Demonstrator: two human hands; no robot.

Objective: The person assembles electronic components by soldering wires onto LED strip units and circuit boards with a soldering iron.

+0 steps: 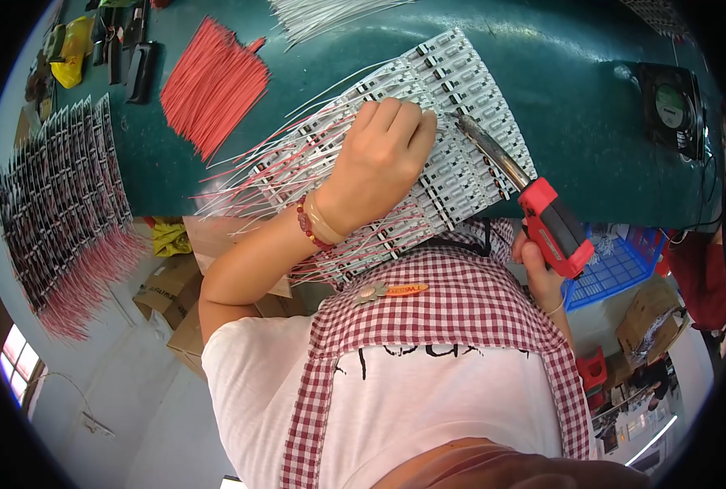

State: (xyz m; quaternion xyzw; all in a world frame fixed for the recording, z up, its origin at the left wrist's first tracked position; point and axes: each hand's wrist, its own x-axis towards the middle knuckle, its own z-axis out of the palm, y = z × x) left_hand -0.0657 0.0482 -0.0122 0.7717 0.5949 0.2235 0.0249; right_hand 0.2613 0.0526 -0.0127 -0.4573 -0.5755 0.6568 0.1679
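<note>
A panel of small white circuit boards (462, 77) lies tilted on the green table, partly over its near edge. Many red and white wires trail off the panel's left part. My left hand (383, 155) is over the middle of the panel, fingers closed in a pinch; what they hold is hidden beneath them. My right hand (536, 265) grips a red and black soldering gun (552, 224). Its metal tip points up and left, over the panel just right of my left fingertips. Whether the tip touches a board I cannot tell.
A bundle of red wires (214, 85) and a bundle of white wires (330, 15) lie on the green table (579, 106). Wired panels (65, 204) hang off its left end. A black fan-like device (671, 107) sits at right; a blue basket (615, 265) stands below.
</note>
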